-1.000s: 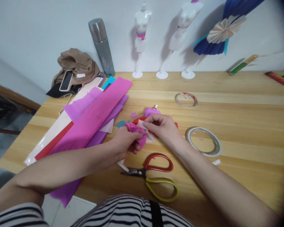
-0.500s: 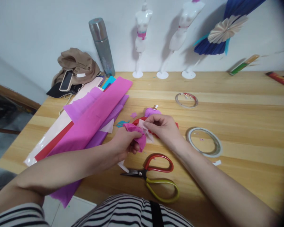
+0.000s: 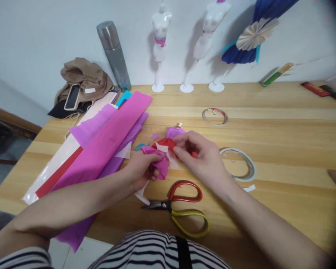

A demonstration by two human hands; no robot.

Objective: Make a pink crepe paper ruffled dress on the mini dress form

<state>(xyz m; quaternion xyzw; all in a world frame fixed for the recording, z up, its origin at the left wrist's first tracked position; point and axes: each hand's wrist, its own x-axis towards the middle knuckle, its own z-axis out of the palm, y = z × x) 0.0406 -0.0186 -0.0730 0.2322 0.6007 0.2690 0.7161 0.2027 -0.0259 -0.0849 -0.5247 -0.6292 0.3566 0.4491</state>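
Observation:
My left hand (image 3: 141, 166) is closed on a gathered piece of pink crepe paper (image 3: 163, 167), thumb on top and fingers curled beneath. A pale, thin paper piece (image 3: 172, 158) sticks out from its right side. To the right, my right hand (image 3: 203, 157) hovers with thumb and forefinger slightly apart, and nothing shows between them. Behind both hands lies a small figure with a purple top (image 3: 174, 132) and red paper (image 3: 165, 142), partly hidden by my right hand. Scissors (image 3: 165, 205) with one red and one yellow handle rest nearer to me.
Folded crepe paper sheets (image 3: 109, 136) cover the table's left side. Two tape rolls (image 3: 252, 168) (image 3: 215, 123) lie at right. White dress forms (image 3: 159, 48) and a steel flask (image 3: 114, 59) stand by the wall. A phone (image 3: 72, 97) rests on brown cloth (image 3: 86, 74).
My right hand has let go of the pale paper piece and drawn a little to the right. My left hand keeps its hold on the pink crepe paper. The view has shifted slightly right.

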